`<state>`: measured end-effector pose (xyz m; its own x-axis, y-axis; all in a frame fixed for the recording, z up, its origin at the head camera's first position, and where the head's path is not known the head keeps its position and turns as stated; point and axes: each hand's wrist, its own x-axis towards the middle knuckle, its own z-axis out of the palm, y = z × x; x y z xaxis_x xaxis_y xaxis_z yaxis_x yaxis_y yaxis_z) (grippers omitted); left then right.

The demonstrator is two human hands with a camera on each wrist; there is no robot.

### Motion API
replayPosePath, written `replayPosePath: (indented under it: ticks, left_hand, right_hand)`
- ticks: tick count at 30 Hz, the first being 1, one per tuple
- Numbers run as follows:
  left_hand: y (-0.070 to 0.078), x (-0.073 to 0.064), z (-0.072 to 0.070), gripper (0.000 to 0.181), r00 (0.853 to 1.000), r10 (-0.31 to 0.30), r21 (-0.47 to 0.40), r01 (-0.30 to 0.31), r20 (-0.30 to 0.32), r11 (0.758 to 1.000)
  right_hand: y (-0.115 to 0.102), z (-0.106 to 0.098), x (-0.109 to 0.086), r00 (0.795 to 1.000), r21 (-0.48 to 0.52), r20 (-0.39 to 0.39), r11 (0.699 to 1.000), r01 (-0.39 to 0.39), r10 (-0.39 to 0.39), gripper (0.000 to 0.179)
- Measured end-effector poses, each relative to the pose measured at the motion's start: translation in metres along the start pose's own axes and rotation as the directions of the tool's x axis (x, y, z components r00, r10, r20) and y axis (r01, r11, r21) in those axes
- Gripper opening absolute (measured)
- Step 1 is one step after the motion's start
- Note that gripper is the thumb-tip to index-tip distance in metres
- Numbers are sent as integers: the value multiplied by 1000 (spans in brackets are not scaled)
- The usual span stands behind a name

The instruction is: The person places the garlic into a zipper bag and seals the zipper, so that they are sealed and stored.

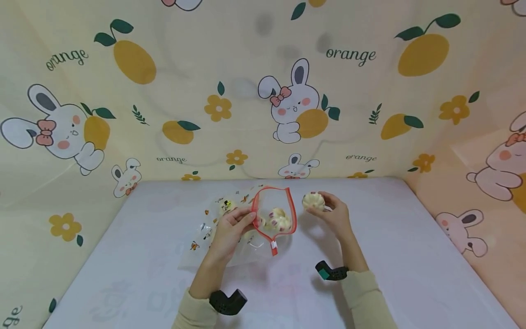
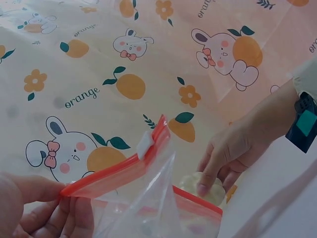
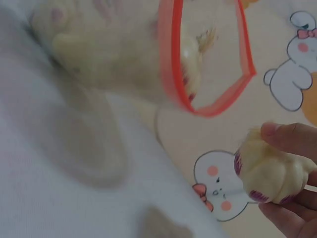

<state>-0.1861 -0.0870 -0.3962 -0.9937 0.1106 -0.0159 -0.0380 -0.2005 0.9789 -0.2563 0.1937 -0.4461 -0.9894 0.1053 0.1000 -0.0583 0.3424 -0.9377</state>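
Observation:
A clear zip bag [image 1: 242, 249] with a red zip edge and small printed figures is in the head view, its mouth spread wide. My left hand [image 1: 230, 228] pinches the red edge between thumb and fingers. Inside the bag are pale garlic bulbs with purple patches, one bulb [image 1: 280, 219] showing through the mouth. Right of the opening, my right hand [image 1: 334, 214] grips another garlic bulb [image 1: 313, 201] between thumb and fingers. The right wrist view shows this garlic bulb [image 3: 270, 171] apart from the bag's red rim [image 3: 173, 59]. A white slider [image 2: 144, 145] sits on the zip edge.
The white table [image 1: 131, 269] spreads under both arms. Behind it and at the sides hangs a cloth [image 1: 246, 50] printed with rabbits, oranges and flowers. Black wrist cameras [image 1: 228, 302] are worn on both wrists.

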Motion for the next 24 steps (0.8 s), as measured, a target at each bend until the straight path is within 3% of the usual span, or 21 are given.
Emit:
replayPosePath:
  ticks: [15, 24]
  left_hand:
    - [0, -1, 1, 29, 1000, 12, 0, -12, 11, 1000]
    - [1, 0, 0, 30, 1000, -25, 9, 25, 8, 1000]
  right_hand:
    - [-17, 7, -15, 999, 53, -1, 998, 45, -45, 62]
    - [-30, 5, -20, 998, 50, 18, 997, 63, -64, 64]
